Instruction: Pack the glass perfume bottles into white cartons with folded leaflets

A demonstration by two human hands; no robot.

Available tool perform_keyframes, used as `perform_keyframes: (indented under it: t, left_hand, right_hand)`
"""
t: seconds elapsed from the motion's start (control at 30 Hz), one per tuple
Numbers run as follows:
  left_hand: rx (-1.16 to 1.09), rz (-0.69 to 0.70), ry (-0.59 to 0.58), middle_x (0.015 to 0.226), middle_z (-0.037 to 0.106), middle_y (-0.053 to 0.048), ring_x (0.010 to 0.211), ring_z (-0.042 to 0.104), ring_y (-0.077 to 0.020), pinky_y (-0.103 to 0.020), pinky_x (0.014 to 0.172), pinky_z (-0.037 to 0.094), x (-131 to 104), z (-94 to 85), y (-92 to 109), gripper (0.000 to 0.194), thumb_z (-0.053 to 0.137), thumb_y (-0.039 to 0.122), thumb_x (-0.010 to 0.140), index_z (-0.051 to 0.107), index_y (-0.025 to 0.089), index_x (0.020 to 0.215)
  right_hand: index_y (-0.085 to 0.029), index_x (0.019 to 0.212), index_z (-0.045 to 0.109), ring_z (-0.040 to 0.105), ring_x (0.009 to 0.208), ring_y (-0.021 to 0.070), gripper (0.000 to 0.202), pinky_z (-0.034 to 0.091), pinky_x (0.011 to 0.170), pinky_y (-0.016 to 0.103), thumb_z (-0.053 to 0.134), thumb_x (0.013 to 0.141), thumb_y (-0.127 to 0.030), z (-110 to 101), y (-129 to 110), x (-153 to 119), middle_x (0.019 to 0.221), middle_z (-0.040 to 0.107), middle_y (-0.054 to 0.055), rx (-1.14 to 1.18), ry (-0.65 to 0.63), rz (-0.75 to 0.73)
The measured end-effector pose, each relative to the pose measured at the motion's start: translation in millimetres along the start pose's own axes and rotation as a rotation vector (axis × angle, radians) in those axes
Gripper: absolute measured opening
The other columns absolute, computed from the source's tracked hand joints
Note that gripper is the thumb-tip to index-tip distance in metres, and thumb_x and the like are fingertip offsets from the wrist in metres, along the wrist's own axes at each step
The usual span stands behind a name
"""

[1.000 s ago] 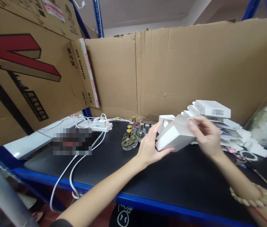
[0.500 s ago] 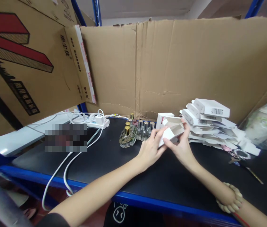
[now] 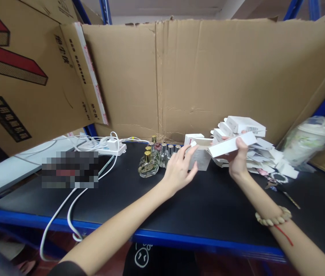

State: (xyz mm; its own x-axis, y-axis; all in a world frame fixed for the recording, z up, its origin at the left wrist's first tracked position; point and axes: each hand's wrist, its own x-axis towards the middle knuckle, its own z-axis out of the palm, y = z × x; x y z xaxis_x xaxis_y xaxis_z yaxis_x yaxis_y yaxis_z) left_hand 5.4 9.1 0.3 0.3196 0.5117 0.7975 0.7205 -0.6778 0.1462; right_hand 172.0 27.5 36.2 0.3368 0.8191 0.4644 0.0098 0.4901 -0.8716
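White flat box [image 3: 231, 145] pinched in right hand [image 3: 238, 163] grip, left hand [image 3: 178, 168] beside

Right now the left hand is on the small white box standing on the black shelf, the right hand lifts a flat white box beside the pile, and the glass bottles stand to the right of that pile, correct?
Not quite. In the head view the glass bottles stand left of the pile of white boxes, not right. The rest holds: the left hand touches the small white box, and the right hand lifts the flat white box.
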Motion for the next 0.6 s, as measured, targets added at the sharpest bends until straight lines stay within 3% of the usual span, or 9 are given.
perform_keyframes:
  t: [0.13, 0.3, 0.43, 0.6]
  left_hand:
    - [0.092, 0.009, -0.07, 0.129, 0.046, -0.018, 0.116, 0.046, -0.0253, -0.039, 0.092, 0.038, 7.8, 5.2, -6.2, 0.042, 0.034, 0.03, 0.089, 0.037, 0.013, 0.128]
    - [0.144, -0.005, -0.151, 0.132, 0.041, -0.017, 0.121, 0.039, -0.0289, -0.046, 0.097, 0.033, 22.1, 5.6, -11.8, 0.039, 0.04, 0.031, 0.089, 0.044, 0.018, 0.125]
    - [0.108, -0.022, -0.231, 0.135, 0.035, -0.015, 0.121, 0.038, -0.0299, -0.05, 0.096, 0.034, 30.3, 11.7, -14.3, 0.033, 0.043, 0.029, 0.088, 0.049, 0.024, 0.12]
    - [-0.014, 0.022, -0.177, 0.135, 0.033, -0.014, 0.121, 0.038, -0.0288, -0.05, 0.095, 0.037, 24.4, 20.5, -16.0, 0.026, 0.036, 0.026, 0.091, 0.055, 0.022, 0.107]
  right_hand:
    - [-0.026, 0.132, 0.019, 0.067, 0.074, 0.0259, 0.076, 0.048, 0.048, 0.032, 0.036, 0.068, -0.063, 2.2, -2.4, 3.0, 0.1, 0.065, 0.008, 0.092, -0.08, 0.097]
    - [-0.024, 0.126, 0.03, 0.067, 0.082, 0.0285, 0.072, 0.049, 0.053, 0.035, 0.03, 0.067, -0.066, 2.8, -11.2, -2.0, 0.09, 0.068, 0.007, 0.083, -0.157, 0.058]
    - [-0.024, 0.121, 0.037, 0.066, 0.086, 0.0292, 0.074, 0.051, 0.056, 0.036, 0.036, 0.063, -0.07, 3.7, -14.1, -6.6, 0.089, 0.069, 0.006, 0.104, -0.214, 0.09]
    - [-0.025, 0.117, 0.043, 0.065, 0.086, 0.0283, 0.074, 0.054, 0.054, 0.037, 0.046, 0.06, -0.071, 5.4, -16.4, -9.0, 0.09, 0.068, 0.005, 0.199, -0.157, 0.104]
